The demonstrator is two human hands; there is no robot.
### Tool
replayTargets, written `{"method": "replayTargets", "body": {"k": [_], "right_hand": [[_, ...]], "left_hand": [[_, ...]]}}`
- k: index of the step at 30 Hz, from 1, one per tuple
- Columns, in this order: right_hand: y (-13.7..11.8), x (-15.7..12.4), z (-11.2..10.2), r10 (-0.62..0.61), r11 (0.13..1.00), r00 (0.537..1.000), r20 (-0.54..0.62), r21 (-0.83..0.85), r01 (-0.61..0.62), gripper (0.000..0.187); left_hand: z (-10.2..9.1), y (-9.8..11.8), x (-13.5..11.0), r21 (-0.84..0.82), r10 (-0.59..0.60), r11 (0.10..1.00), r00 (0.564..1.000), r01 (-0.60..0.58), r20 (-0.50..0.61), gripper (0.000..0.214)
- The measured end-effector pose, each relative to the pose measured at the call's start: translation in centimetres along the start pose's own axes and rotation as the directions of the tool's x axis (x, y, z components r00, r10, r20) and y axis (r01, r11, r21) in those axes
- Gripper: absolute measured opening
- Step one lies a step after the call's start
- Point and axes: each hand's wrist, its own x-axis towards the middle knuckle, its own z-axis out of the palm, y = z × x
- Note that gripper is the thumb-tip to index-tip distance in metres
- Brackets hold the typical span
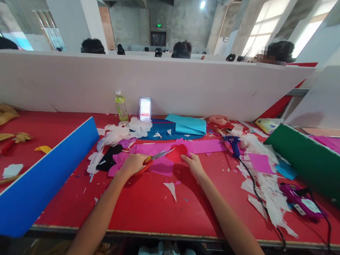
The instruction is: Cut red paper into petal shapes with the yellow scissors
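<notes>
My left hand (133,164) is closed round the orange handles of a pair of scissors (155,158), whose blades point right toward a red paper piece (176,152). My right hand (194,164) pinches that red piece at its right edge, fingers closed on it. Both hands rest on the red table (146,204), over a long magenta paper strip (199,146). A pink paper bow (118,161) and a black scrap (109,157) lie just left of my left hand.
A blue board (39,181) leans at the left and a green board (319,169) at the right. A blue glue gun (233,145), a purple glue gun (299,200) with cords, white scraps (268,192), blue sheets (186,124) and a bottle (121,106) lie around. People sit behind the white partition (132,80).
</notes>
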Motion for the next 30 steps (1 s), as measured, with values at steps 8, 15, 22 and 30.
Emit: {"method": "replayTargets", "body": {"k": [8,15,22,30], "right_hand": [[0.5,-0.3,0.8,0.041,0.992,0.998,-0.049,0.121,-0.035,0.032],[0.1,-1.7,2.9,0.01,0.975,0.991,-0.13,0.222,0.019,0.028],[0.4,-2.2,3.4,-0.005,0.964,0.984,-0.178,0.261,0.052,0.028],[0.6,-2.3,3.6,-0.014,0.97,0.979,-0.202,0.234,0.063,0.028]], "left_hand": [[0.4,-0.3,0.1,-0.016,0.017,1.0,0.999,-0.017,-0.034,0.029],[0.8,0.4,0.3,-0.038,-0.035,0.999,0.998,0.033,-0.046,0.027],[1.0,0.8,0.3,-0.048,-0.017,0.999,0.997,0.013,-0.071,0.03],[0.9,0.9,0.2,-0.039,-0.032,0.999,0.998,0.03,-0.045,0.026]]}}
